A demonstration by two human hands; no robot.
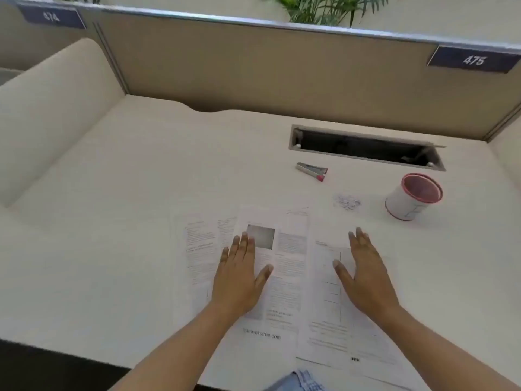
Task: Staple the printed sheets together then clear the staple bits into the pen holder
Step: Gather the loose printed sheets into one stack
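Three printed sheets lie overlapping on the white desk: a left sheet (197, 249), a middle sheet (287, 263) with a grey picture, and a right sheet (327, 320). My left hand (239, 277) lies flat with straight fingers over the left and middle sheets. My right hand (363, 272) lies flat with straight fingers over the right sheet. A small metal stapler (311, 170) with a pink end rests further back. A little heap of staple bits (347, 202) sits beyond the right sheet. The white pen holder (400, 206) with a red rim stands upright at the right.
A rectangular cable opening (366, 148) is cut into the desk behind the stapler. A beige partition (253, 66) closes off the back, with a curved side panel (50, 108) at the left. The desk's front edge (84, 354) runs close to my body.
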